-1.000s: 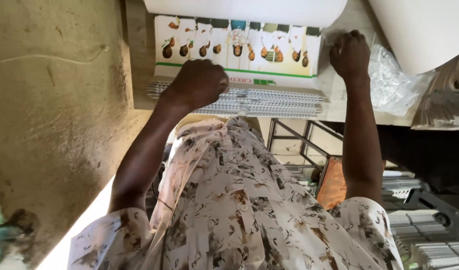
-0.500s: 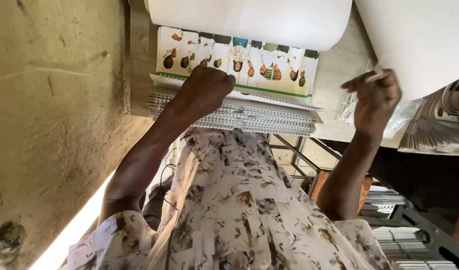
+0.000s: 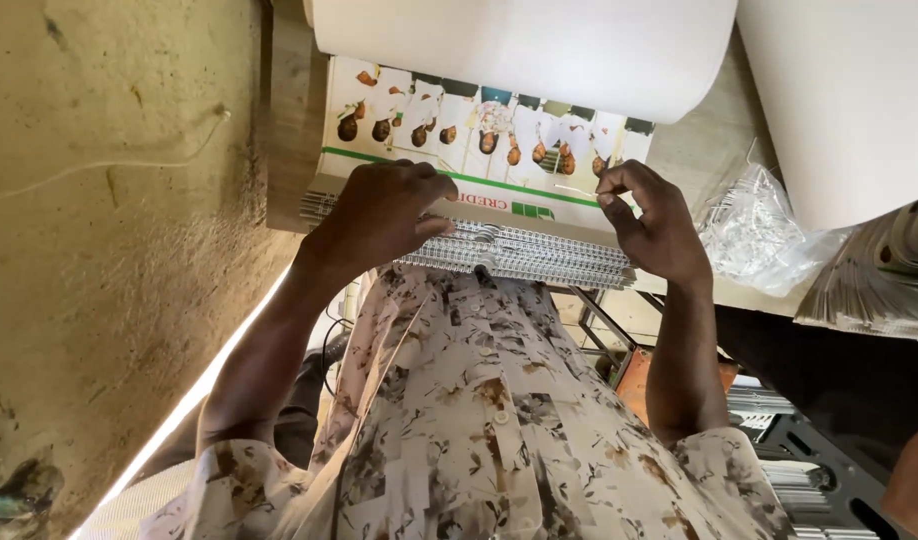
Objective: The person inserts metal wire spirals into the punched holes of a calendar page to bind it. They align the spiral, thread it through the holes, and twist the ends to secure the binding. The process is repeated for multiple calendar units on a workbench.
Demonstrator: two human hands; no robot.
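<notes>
Here, left hand (image 3: pixel 384 215) flat on the wire-bound calendars (image 3: pixel 519 250), right hand (image 3: pixel 659 225) with grip pinched on a thin wire (image 3: pixel 577 187), atop the desk (image 3: pixel 709 150).

Bright daylight washes the white paper rolls (image 3: pixel 539 50) at the top nearly featureless; a sunlit strip glares lower left; the lower right sits in shadow; focus is sharp.

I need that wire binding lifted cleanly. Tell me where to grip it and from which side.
Grip the wire binding near both ends, coming from the near edge of the printed stack. It runs long and thin along that edge; the left hand already covers one end, the right hand the other.
</notes>
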